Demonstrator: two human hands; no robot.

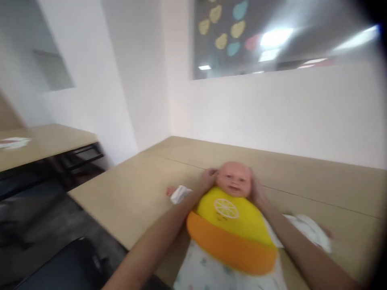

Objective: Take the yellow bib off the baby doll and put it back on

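Note:
A baby doll (234,177) lies on its back on the wooden table (136,181), head away from me. It wears a white patterned outfit (205,266) and, over the chest, a yellow bib (242,213) with an orange pocket and a lemon-slice print. My left hand (208,179) is beside the doll's head and neck on the left, its fingers curled in at the bib's neck edge; what they hold is hidden. On the other side, my right hand (256,188) lies against the head and neck, with its fingers mostly hidden behind them. Both doll arms stretch outward on the table.
A second table (57,139) at the left bears a white cloth-like item (13,142). A dark chair (66,266) stands at the lower left. Behind the table are a white wall (272,112) and a window with paper hearts (220,40).

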